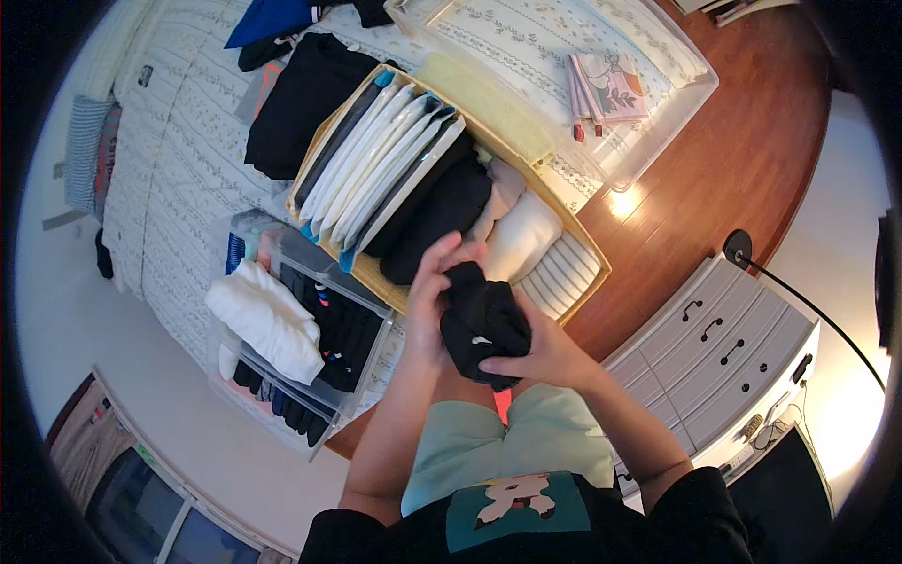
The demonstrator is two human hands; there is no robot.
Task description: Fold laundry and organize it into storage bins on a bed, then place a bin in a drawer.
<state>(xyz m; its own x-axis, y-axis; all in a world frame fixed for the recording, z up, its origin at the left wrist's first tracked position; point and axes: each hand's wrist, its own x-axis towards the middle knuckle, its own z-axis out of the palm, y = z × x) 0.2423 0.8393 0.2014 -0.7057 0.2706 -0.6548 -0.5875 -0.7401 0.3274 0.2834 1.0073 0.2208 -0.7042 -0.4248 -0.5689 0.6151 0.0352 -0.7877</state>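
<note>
A small black cloth bundle, rolled or folded, is held between my two hands above my lap. My left hand grips its left side, fingers pointing up and slightly blurred. On its right side my right hand holds it with the thumb across the front. Just beyond stands a yellow fabric storage box. Inside it are flat packets in a row, black folded cloth, a white rolled cloth and a striped one.
To the left, a clear plastic drawer box holds dark rolled items, with a white folded cloth on top. A black garment lies on the bed. A clear bin with pink cloth stands beyond. At right is a dresser.
</note>
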